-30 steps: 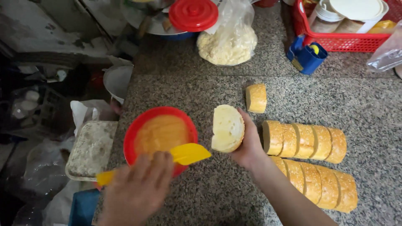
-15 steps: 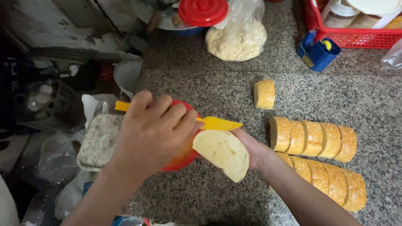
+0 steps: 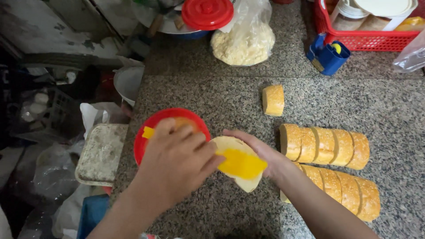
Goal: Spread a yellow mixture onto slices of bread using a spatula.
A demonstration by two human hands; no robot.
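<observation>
In the head view, at the lower centre of the frame, the right hand [image 3: 261, 155] cups a bread slice [image 3: 234, 166] from underneath, fingers curled along its upper edge so the pale cut face tilts up toward the camera, held just above the speckled granite counter [image 3: 212, 102]. The left hand [image 3: 177, 163], just left of centre, is closed in a fist-like grip around the handle of a yellow spreader [image 3: 241, 163], whose flat blade lies across the cut face of the slice; the handle's end pokes out behind the knuckles over the red bowl [image 3: 152, 128], which sits touching the hand's far side and appears to hold an orange-yellow spread, mostly hidden. The slice looks light, soft and easily squashed or torn, so it likely handles best supported broadly from below at the crust, as it is now, with the blade drawn flat rather than dug in. The spreader seems stiff, light plastic, possibly greasy near the blade. To the right lie two rows of sliced bread [image 3: 325, 146], touching one another, and a single end piece [image 3: 273, 100] sits apart above them. At the top of the frame are a red lid [image 3: 207, 13], a clear bag of pale crumbly food [image 3: 243, 42], a blue holder [image 3: 328, 55] and a red basket [image 3: 363, 40].
</observation>
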